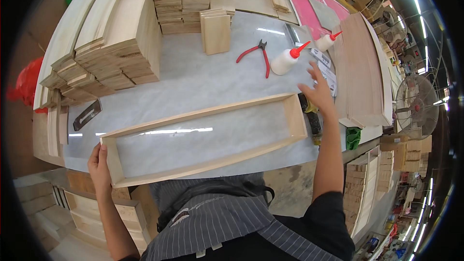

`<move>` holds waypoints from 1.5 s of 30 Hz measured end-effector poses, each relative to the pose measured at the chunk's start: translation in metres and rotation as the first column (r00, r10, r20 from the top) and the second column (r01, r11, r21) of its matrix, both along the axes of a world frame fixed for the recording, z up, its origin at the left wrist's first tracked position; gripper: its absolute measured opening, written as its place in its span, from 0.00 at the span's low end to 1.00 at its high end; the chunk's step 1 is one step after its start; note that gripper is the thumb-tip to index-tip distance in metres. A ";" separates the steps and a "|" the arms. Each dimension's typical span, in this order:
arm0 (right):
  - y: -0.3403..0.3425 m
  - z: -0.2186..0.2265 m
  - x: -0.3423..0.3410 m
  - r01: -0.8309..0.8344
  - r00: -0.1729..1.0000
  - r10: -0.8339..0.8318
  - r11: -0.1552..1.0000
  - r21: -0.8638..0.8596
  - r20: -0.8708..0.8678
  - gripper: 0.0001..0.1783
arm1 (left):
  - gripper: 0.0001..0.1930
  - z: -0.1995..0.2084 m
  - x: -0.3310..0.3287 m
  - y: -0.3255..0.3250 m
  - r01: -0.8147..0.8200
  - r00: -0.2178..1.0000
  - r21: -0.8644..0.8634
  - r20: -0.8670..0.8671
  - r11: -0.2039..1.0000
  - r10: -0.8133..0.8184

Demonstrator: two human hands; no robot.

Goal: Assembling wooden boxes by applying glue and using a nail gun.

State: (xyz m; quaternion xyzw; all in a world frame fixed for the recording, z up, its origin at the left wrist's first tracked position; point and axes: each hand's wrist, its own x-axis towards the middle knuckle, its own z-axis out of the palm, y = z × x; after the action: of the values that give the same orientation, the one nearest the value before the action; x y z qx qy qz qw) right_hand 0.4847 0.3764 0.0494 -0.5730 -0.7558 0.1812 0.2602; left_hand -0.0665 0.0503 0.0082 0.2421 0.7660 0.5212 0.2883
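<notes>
A long rectangular wooden frame (208, 160) of thin pale boards lies on the grey-white tabletop near me, its right end farther away than its left. My left hand (99, 164) grips the frame's left end board, thumb on the upper edge. Just past the right end, my right hand (320, 93) is raised with fingers spread and nothing in it. Below it, a black and yellow tool (313, 118) sits against the frame's right end, partly hidden by my hand. A white glue bottle (284, 62) with a red nozzle stands beyond my fingers.
Red-handled pliers (265, 58) lie mid-table. Stacked boards (121, 43) fill the far left, and small wood pieces (216, 33) stand behind. A metal plate with a slot (88, 114) rests at left. At right are a second glue bottle (325, 42), brown panels (360, 67) and a green object (353, 138).
</notes>
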 end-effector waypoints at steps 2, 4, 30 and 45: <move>0.030 -0.013 -0.027 0.013 0.999 -0.017 0.995 -0.095 -0.041 0.49 | 0.23 0.000 -0.007 -0.005 -0.002 1.000 -0.023 0.005 1.000 0.003; 0.059 -0.032 -0.043 -0.006 0.991 -0.014 0.988 -0.154 -0.130 0.47 | 0.25 0.000 -0.007 -0.020 -0.042 0.999 -0.049 0.009 0.998 0.042; -0.162 0.070 -0.343 -0.630 0.693 0.438 0.754 -0.186 -0.573 0.28 | 0.20 -0.014 0.017 -0.015 -0.131 0.911 0.251 0.412 0.959 0.016; -0.156 0.055 -0.350 -0.659 0.672 0.530 0.746 -0.092 -0.518 0.25 | 0.21 -0.014 0.017 -0.013 -0.080 0.941 0.254 0.338 0.964 -0.011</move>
State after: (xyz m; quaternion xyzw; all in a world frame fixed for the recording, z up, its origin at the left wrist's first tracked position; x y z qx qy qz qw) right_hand 0.1348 0.2204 0.1041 -0.2621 -0.7853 0.4883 0.2760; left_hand -0.0498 0.0374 -0.0054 0.1720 0.6333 0.6571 0.3708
